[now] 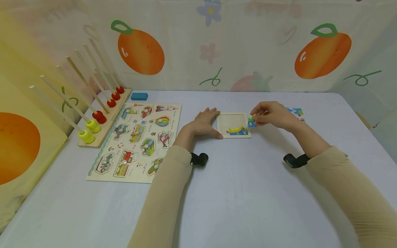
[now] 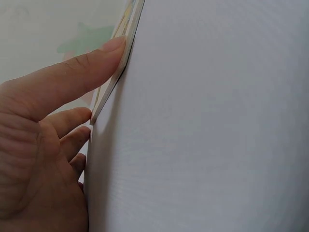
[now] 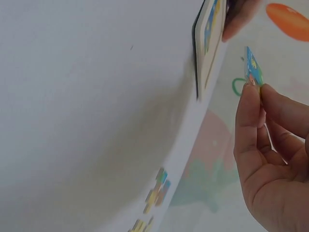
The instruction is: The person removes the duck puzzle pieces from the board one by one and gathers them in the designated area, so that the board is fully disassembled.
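Observation:
In the head view, my left hand (image 1: 204,122) lies at the left side of a small wooden puzzle tray (image 1: 229,119), thumb and fingers spread along its edge. The left wrist view shows the thumb (image 2: 104,60) against the tray's rim. Fitted pieces with a yellow and blue picture (image 1: 238,130) fill the tray's lower right part. Just right of the tray, my right hand (image 1: 273,115) pinches a blue and green jigsaw piece (image 1: 251,122) between thumb and fingertips. In the right wrist view that jigsaw piece (image 3: 252,65) is held up off the table.
More loose jigsaw pieces (image 1: 296,112) lie beyond my right hand, partly hidden by it. On the left are a vehicle picture board (image 1: 136,137), a bead-and-peg counting stand (image 1: 102,127) and a blue block (image 1: 139,96). A printed cloth (image 1: 186,44) hangs behind the table.

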### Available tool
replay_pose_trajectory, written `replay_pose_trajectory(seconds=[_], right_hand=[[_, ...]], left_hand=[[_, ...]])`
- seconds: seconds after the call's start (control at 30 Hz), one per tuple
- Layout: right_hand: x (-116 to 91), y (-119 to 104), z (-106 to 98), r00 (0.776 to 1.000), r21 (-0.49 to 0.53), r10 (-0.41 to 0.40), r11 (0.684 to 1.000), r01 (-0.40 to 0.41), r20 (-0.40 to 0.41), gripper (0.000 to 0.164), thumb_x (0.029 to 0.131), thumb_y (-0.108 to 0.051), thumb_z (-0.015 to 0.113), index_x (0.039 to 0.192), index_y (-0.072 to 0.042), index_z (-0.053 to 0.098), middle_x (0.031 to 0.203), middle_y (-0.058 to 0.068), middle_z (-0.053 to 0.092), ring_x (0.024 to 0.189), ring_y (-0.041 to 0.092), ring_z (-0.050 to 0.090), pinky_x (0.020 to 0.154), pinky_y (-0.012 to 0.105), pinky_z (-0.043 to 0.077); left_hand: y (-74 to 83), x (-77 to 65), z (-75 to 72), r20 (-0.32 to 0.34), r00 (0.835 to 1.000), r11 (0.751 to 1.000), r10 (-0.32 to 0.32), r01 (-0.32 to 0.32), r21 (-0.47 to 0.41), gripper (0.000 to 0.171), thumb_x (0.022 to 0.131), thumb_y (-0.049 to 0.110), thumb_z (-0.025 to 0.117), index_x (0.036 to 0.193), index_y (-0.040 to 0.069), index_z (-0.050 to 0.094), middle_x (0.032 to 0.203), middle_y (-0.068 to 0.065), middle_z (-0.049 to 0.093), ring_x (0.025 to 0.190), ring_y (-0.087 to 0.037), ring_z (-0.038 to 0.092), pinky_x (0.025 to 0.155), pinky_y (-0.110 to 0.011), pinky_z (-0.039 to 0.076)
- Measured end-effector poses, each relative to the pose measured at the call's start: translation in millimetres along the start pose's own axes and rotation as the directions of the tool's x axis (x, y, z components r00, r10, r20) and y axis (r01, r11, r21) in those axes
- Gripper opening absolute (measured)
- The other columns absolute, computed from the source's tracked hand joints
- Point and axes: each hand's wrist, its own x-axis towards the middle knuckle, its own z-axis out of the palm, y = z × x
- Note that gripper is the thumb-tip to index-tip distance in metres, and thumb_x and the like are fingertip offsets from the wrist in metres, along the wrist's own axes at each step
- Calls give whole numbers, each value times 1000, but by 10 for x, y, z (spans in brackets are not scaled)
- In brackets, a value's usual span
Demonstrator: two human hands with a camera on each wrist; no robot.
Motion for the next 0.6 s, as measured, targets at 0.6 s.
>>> replay_pose_trajectory(seconds=[0.6], right_hand=[[-201, 355, -343, 999, -12, 40, 999, -40, -4, 34, 97, -16, 61, 123, 4, 58, 100, 5, 68, 83, 9, 73, 79, 19, 59]], left_hand=[[9, 5, 15, -1, 1000, 1000, -8, 8, 15, 99, 75, 37, 80, 156, 13, 28, 169, -4, 14, 159, -24, 0, 131, -44, -1]])
